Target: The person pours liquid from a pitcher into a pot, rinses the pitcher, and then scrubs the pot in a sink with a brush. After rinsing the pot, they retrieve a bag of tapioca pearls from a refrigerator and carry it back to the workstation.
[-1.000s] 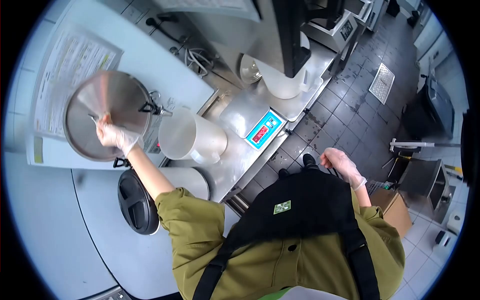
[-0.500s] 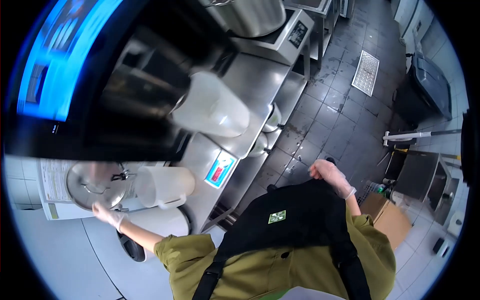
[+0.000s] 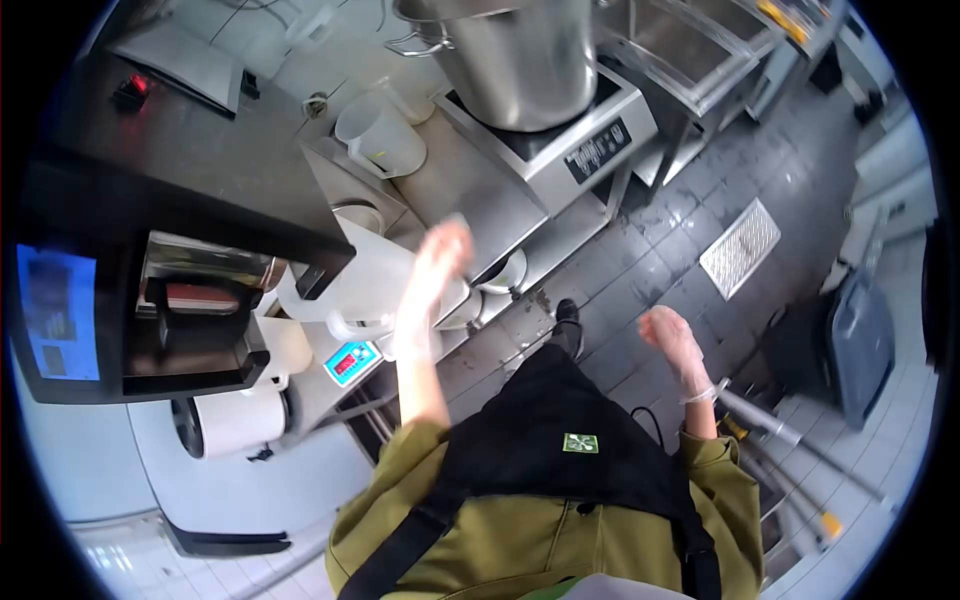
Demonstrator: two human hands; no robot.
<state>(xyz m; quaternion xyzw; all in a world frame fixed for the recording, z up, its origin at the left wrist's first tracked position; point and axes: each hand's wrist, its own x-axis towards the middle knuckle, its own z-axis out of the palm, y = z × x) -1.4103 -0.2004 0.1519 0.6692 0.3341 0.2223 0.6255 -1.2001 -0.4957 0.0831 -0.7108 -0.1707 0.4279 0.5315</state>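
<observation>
My left hand (image 3: pixel 440 262), in a clear glove, is raised over the steel counter, blurred by motion; its fingers are smeared. Beside it is a large translucent white container (image 3: pixel 370 265), partly behind my wrist. My right hand (image 3: pixel 672 335), also gloved, hangs over the floor at the right with its fingers curled; anything in them is hidden. A scale with a lit red display (image 3: pixel 350 364) sits at the counter edge, left of my left forearm.
A big steel pot (image 3: pixel 525 70) stands on an induction cooker (image 3: pixel 600 145). White jugs (image 3: pixel 380 135) are at the counter's back. A black machine (image 3: pixel 200 230) fills the left. On the right are a dark bin (image 3: pixel 850 350), poles and a floor drain cover (image 3: pixel 740 248).
The view has swung toward the pot and cooker. My left hand has moved from beside a round metal lid at the far left to above the counter. My right hand remains over the floor.
</observation>
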